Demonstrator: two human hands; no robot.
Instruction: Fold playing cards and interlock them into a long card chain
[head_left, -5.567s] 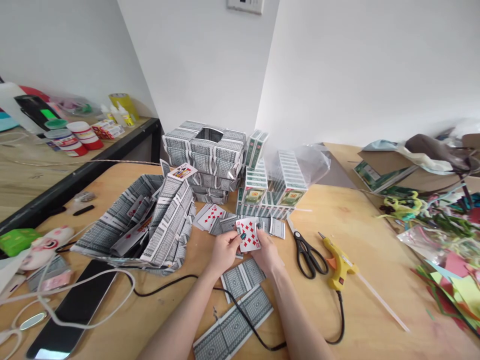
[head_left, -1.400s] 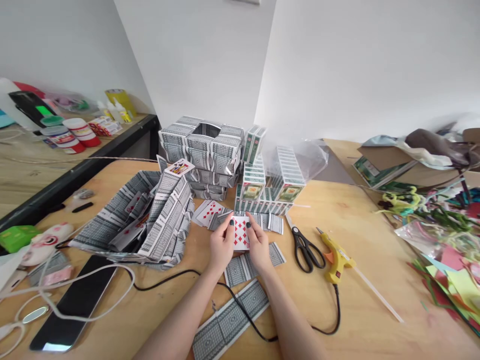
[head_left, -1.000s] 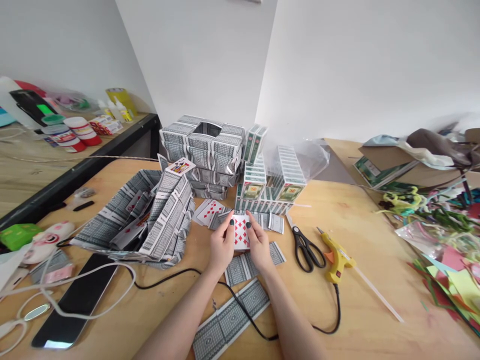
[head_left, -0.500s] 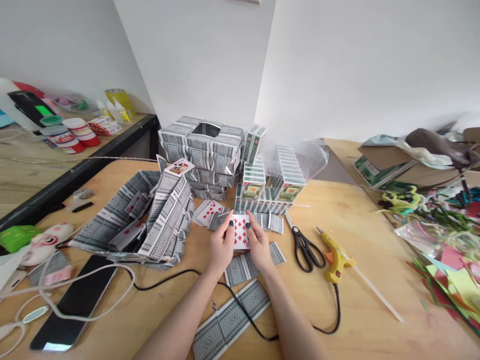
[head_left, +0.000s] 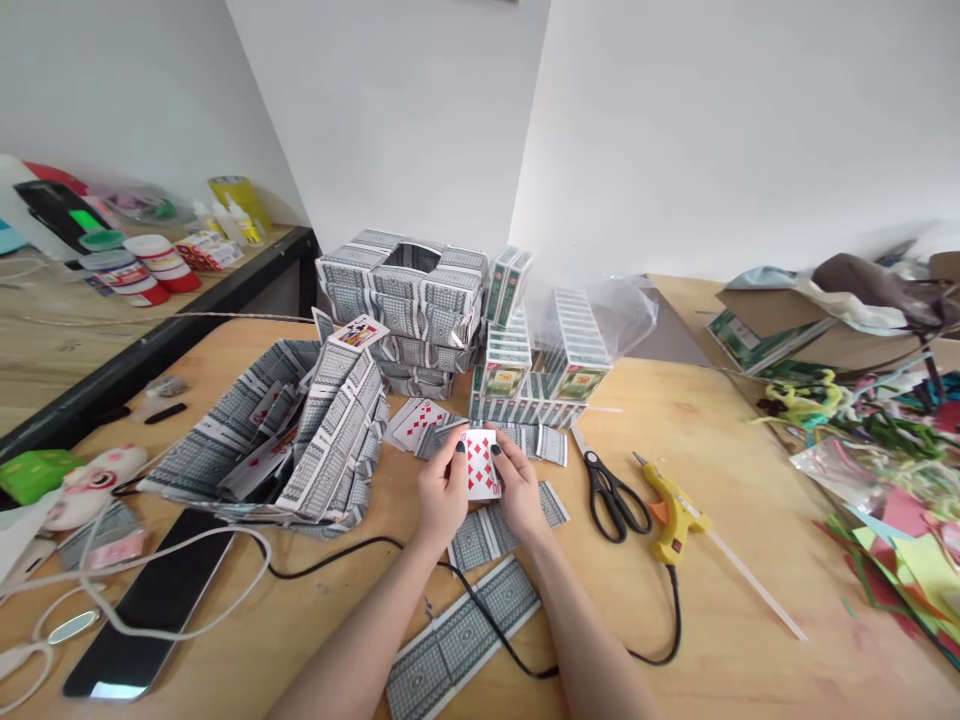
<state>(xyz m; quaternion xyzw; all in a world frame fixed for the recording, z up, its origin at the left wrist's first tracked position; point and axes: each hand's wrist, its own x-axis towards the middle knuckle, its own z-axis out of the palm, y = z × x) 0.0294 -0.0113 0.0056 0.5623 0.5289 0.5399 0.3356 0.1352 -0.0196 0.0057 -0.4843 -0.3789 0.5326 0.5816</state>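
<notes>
Between my two hands is a playing card (head_left: 481,466), a ten of diamonds, face toward me. My left hand (head_left: 444,490) pinches its left edge, and my right hand (head_left: 519,492) pinches its right edge, thumbs on the face. Under my hands, a strip of cards (head_left: 480,538) lies back side up, and nearer me is a longer card strip (head_left: 465,640). Beyond my fingers are another row of cards (head_left: 544,443) and some loose face-up cards (head_left: 417,424). A basket made of folded cards (head_left: 330,440) stands to the left, with cards inside it.
Behind stand a box covered in cards (head_left: 405,290) and stacked card packs (head_left: 574,345). Black scissors (head_left: 611,495) and a yellow glue gun (head_left: 675,520) lie to the right; the gun's black cord (head_left: 480,610) runs beneath my arms. A phone (head_left: 150,605) lies front left.
Both hands keep hold of the card and have barely moved. The card's face tilts slightly. Everything else stays in place.
</notes>
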